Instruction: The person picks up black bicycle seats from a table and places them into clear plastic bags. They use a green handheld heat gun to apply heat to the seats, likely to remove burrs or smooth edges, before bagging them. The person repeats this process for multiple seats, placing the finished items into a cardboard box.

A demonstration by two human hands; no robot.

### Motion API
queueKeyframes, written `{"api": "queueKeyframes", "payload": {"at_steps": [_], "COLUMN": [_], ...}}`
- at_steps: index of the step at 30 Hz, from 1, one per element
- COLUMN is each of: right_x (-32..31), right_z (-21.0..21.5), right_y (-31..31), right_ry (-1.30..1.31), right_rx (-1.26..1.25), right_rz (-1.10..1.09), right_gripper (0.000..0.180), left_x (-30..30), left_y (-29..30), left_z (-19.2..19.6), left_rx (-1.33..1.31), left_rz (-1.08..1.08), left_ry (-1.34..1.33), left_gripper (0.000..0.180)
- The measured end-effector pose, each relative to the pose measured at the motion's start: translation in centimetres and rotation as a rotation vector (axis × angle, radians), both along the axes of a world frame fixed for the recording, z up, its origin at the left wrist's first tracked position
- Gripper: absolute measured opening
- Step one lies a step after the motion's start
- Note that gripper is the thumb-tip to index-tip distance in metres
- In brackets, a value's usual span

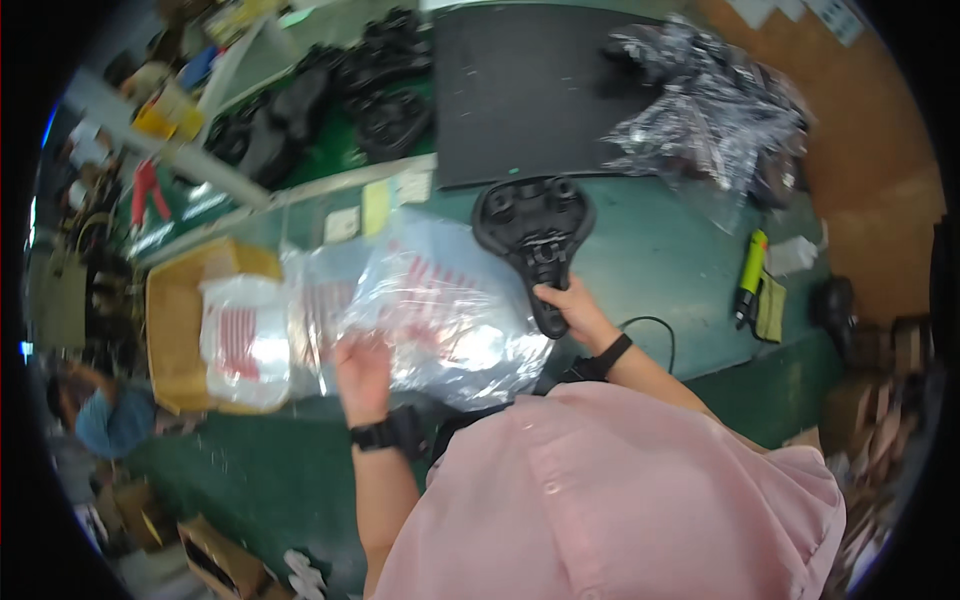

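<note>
My right hand (575, 305) is closed around the narrow nose of a black bicycle saddle (535, 225), whose ribbed underside faces up. To its left, a clear plastic bag (450, 310) with red print spreads over the bench. My left hand (362, 375) is at the bag's left part; motion blurs its fingers, so their grip cannot be made out. Farther left, more printed bags (240, 335) lie flat across a yellow box (175, 330) and reach toward my left hand.
Several black saddles (390, 115) lie at the back left beside a dark flat board (530, 90). Saddles in crumpled clear plastic (700, 120) are heaped at the back right. A yellow-green cutter (752, 265) rests on the right of the green bench (640, 225). Another person (115, 415) is at far left.
</note>
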State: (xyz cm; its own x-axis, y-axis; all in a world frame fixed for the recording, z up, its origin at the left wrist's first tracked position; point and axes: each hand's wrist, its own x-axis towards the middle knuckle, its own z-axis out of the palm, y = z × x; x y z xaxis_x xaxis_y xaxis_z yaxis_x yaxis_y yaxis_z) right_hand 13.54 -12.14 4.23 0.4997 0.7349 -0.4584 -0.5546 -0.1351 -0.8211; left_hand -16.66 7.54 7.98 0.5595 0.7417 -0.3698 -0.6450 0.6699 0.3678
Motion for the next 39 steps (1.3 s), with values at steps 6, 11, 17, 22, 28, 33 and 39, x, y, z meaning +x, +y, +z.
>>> {"api": "queueKeyframes", "payload": {"at_steps": [6,11,17,22,28,33,39], "right_x": [1.9,-0.3,-2.0,-2.1,-2.4,-0.9,-4.1], "right_z": [2.0,7.3,7.1,1.8,4.4,6.0,-0.8], "right_y": [-2.9,-4.7,-3.1,-1.1,2.0,2.9,1.5], "right_ry": [-0.247,-0.674,-1.368,-1.459,-1.558,-0.76,-0.196], "right_rx": [-0.077,0.065,0.131,-0.153,-0.204,-0.225,-0.18], "right_rz": [0.035,0.033,0.323,0.58,0.668,0.635,0.094], "right_gripper": [0.059,0.062,0.053,0.04,0.042,0.049,0.065], "left_x": [1.9,7.3,7.7,7.2,11.6,10.1,11.0], "left_y": [-1.9,-3.7,-0.9,0.8,-4.7,-6.3,-13.6], "left_z": [4.1,3.0,-7.1,-3.3,8.4,8.5,6.0], "left_rx": [0.519,0.747,0.65,0.351,1.21,1.595,1.341], "left_rz": [-0.084,-0.376,-0.367,-0.203,-0.253,-0.373,-0.792], "left_ry": [0.558,0.877,0.278,0.707,0.934,1.036,0.366], "left_gripper": [0.015,0.009,0.025,0.023,0.013,0.019,0.02]}}
